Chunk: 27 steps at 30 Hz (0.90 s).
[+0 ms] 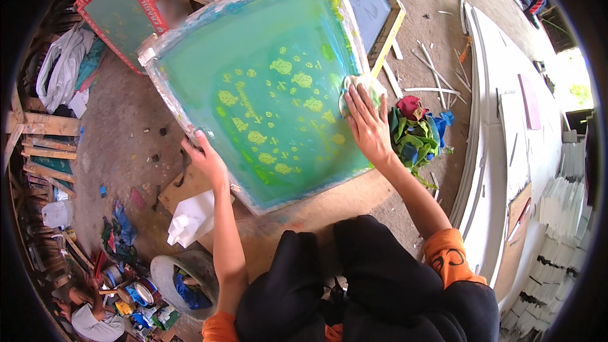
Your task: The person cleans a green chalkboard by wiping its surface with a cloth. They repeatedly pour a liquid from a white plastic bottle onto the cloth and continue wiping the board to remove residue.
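A screen-printing frame (pixel 196 66) tilts in front of me, its green mesh stretched in a wooden border smeared with white, blue and yellow-green. Small yellow-green fish and turtle shapes (pixel 256 137) show across the mesh. My left hand (pixel 208 159) grips the frame's left border, thumb on top and the other fingers mostly hidden beneath. Near the right border, my right hand (pixel 367 117) presses a crumpled whitish cloth (pixel 356 81) against the mesh, fingers laid over it. Part of the cloth is hidden under the palm.
Coloured rags (pixel 418 133) lie right of the frame. Other screen frames (pixel 120 16) stand beyond it. White sheets (pixel 500 152) are stacked at right. A bucket (pixel 183 285) and paint cans (pixel 140 292) stand lower left, near another person (pixel 95 320). White strips (pixel 427 66) litter the floor.
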Available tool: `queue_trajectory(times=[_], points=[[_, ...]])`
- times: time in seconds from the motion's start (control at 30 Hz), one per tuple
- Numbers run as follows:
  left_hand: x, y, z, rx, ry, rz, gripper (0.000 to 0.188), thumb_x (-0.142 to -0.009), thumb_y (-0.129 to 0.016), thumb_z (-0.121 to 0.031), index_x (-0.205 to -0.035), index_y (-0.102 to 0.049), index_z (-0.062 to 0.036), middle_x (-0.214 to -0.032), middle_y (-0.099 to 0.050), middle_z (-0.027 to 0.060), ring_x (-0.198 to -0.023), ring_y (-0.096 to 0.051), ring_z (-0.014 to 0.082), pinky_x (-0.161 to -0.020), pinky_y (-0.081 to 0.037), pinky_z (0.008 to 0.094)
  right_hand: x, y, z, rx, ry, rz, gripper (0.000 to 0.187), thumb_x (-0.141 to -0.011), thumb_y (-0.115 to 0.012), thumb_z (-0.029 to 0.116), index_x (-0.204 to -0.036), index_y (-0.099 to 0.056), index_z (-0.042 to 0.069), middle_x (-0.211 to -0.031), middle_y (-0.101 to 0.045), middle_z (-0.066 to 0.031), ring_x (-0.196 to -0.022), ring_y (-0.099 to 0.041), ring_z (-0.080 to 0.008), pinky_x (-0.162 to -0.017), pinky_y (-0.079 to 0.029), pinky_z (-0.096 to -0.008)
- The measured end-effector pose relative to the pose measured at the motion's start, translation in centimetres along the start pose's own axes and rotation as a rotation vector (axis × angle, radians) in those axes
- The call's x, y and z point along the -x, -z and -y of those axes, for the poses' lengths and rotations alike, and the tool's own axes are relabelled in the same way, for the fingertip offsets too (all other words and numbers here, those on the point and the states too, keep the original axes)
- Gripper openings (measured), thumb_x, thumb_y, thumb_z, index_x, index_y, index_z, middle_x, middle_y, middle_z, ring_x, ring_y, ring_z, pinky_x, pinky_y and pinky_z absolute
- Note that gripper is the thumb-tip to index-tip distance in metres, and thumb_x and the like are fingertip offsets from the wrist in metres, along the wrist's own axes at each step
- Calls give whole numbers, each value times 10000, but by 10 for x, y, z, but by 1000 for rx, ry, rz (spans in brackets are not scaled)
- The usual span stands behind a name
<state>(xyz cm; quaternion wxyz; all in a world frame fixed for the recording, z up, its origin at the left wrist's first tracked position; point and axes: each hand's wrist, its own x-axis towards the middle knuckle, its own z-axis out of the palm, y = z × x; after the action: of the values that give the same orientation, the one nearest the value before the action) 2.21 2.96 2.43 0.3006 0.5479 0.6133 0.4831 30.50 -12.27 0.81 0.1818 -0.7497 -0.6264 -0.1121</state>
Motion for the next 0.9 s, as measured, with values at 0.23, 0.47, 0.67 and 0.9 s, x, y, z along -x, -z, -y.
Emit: queue_trajectory(times=[0.23, 0.47, 0.67, 0.9], points=[[1, -4, -1, -49, -35, -4, 500, -946, -429, -393, -1217, -394, 26, -1133, -535, 243, -976, -566, 309, -798, -448, 387, -86, 11, 4, 85, -11, -169, 444, -873, -539, 217, -1306, -467, 151, -1406, -365, 32, -1368, -205, -200, -1064, -98, -620], [1, -2, -2, -19, 0, 8, 498, -946, -432, -389, -1215, -394, 29, -1150, -524, 247, -1000, -558, 311, -805, -443, 392, -70, 9, 0, 88, -38, -148, 450, -872, -541, 217, -1311, -462, 152, -1415, -346, 44, -1366, -209, -194, -1074, -119, -598], [2, -2, -1, -10, -18, -3, 494, -946, -431, -388, -1212, -397, 27, -1133, -529, 241, -987, -558, 312, -798, -441, 396, -28, 11, 3, 59, -58, -52, 448, -874, -538, 219, -1310, -464, 153, -1431, -325, 47, -1365, -210, -201, -1080, -62, -598], [3, -9, -4, -56, -27, 4, 510, -943, -429, -403, -1214, -397, 28, -1137, -532, 240, -988, -556, 312, -803, -438, 393, -127, 5, -9, -90, 122, -415, 375, -811, -582, 77, -1186, -560, 80, -1277, -503, -43, -1240, -415, -230, -1040, -334, -412]])
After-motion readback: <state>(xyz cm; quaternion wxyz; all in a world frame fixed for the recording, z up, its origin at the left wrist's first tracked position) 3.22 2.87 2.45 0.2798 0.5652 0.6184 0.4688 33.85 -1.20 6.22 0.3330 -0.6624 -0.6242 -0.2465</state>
